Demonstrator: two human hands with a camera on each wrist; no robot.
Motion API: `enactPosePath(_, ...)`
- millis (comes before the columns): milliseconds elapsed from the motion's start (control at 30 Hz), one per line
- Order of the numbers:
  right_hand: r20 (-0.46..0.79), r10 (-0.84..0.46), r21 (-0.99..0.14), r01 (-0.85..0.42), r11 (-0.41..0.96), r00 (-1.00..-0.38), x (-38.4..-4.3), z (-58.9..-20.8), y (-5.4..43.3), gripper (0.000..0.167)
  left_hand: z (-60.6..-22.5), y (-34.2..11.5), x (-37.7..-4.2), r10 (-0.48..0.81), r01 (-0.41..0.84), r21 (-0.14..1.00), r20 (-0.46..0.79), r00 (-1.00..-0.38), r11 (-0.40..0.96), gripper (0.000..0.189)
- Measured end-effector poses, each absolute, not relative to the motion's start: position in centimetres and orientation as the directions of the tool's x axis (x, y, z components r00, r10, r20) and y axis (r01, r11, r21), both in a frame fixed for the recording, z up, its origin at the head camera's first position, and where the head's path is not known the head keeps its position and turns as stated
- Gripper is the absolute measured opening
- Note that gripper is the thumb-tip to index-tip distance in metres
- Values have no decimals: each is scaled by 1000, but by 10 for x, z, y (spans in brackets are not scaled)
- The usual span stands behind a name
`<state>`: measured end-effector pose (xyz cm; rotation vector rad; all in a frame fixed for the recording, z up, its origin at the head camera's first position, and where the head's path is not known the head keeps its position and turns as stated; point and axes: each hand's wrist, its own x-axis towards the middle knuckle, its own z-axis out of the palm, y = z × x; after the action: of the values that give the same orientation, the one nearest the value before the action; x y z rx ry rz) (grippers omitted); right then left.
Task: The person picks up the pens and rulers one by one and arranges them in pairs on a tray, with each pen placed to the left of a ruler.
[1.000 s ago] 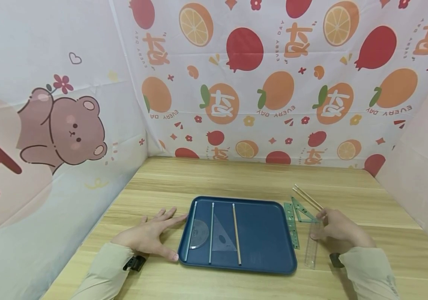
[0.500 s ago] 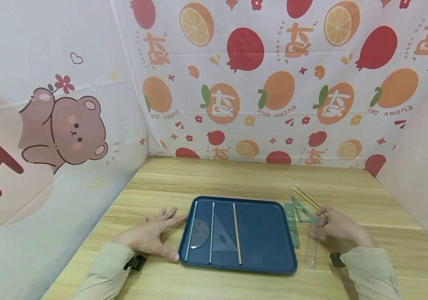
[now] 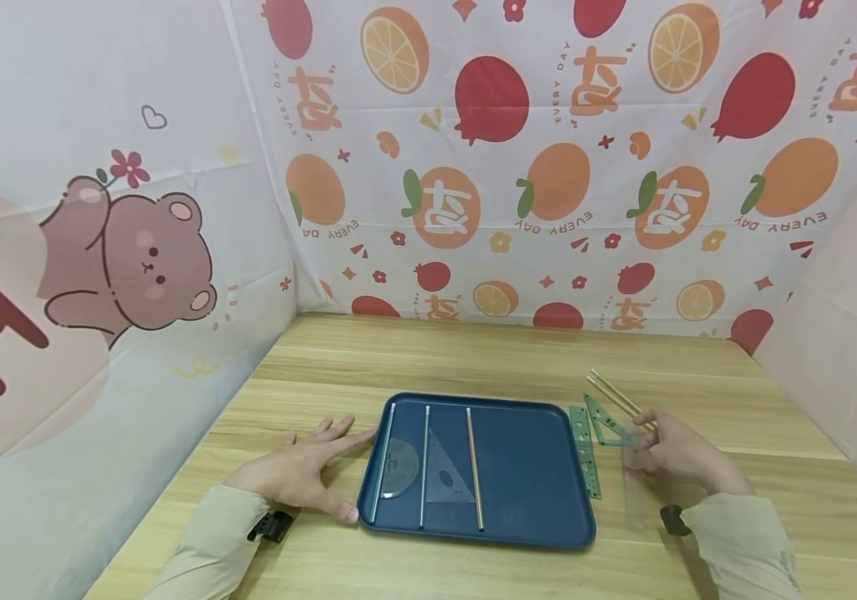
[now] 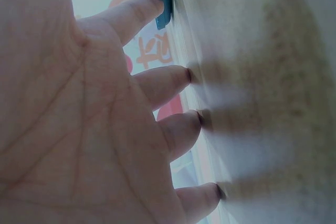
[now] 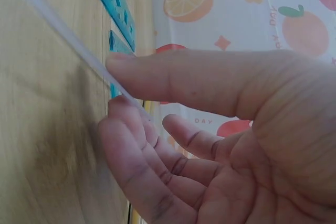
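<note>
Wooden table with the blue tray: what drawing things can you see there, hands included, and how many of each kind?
Thin sticks: 5
Straight rulers: 2, one held in the right hand
Triangles: 2
Protractor: 1
Total: 10

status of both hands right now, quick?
Left hand: open, fingers spread at the left edge of the blue tray.
Right hand: closed, pinching the clear ruler between thumb and fingers.

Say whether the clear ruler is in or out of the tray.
Out: the right hand pinches the clear ruler over the table, beyond the right edge of the tray.
</note>
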<state>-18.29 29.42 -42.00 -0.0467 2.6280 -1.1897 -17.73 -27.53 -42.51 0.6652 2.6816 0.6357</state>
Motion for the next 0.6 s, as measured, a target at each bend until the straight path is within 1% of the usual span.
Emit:
enactPosePath(333, -213, -106, -743, 90, 663, -971, -184, -420, 292, 77, -426, -276, -179, 494, 361, 483, -182, -850, 798, 119)
enactPosePath(600, -202, -102, -754, 88, 651, -974, -183, -419, 292, 72, -426, -275, -179, 495, 360, 482, -188, -848, 799, 119)
